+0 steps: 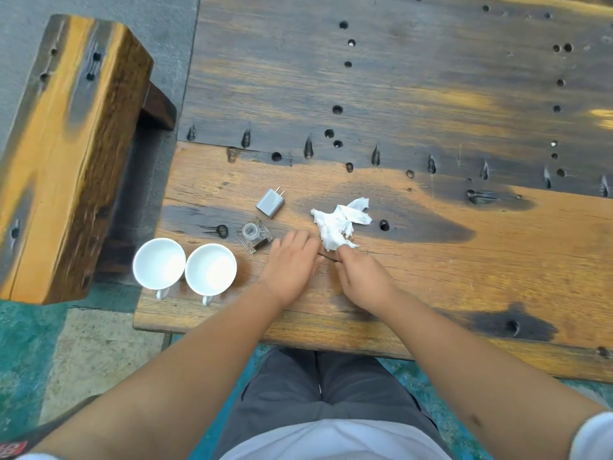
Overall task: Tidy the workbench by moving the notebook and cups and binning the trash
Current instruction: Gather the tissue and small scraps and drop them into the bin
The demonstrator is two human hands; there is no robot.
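Observation:
Two white cups stand side by side at the near left corner of the wooden workbench, handles toward me. A crumpled white tissue lies near the middle of the front plank. My right hand pinches the tissue's near corner with its fingertips. My left hand lies flat on the bench just left of the tissue, fingers apart, holding nothing. A thin dark line lies between the two hands. No notebook is in view.
A grey plug adapter and a small clear glass bottle lie left of the tissue, beyond the cups. A heavy wooden bench stands to the left of the workbench. The workbench top has many drilled holes.

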